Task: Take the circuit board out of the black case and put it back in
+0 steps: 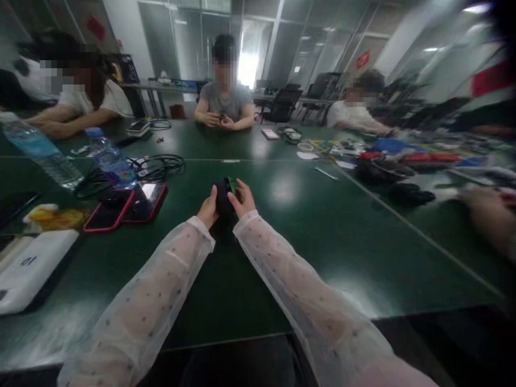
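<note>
Just above the dark green table [274, 252], a rounded black case [224, 198] is held between my two hands. My left hand [208, 208] grips its left side, with the thumb up along the near face. On the other side, my right hand [244, 199] pinches a small green circuit board [232, 185] at the upper right edge of the case. The right thumb rests against the case. How the board sits against the case cannot be made out. Fingers behind the case are hidden.
Left are two red-edged phones [108, 210], water bottles [110, 158], black cables [157, 166] and a white power bank [38, 269]. Loose wires and parts [387, 156] lie at right, near another person's blurred hand [489, 215]. Several people sit around the table.
</note>
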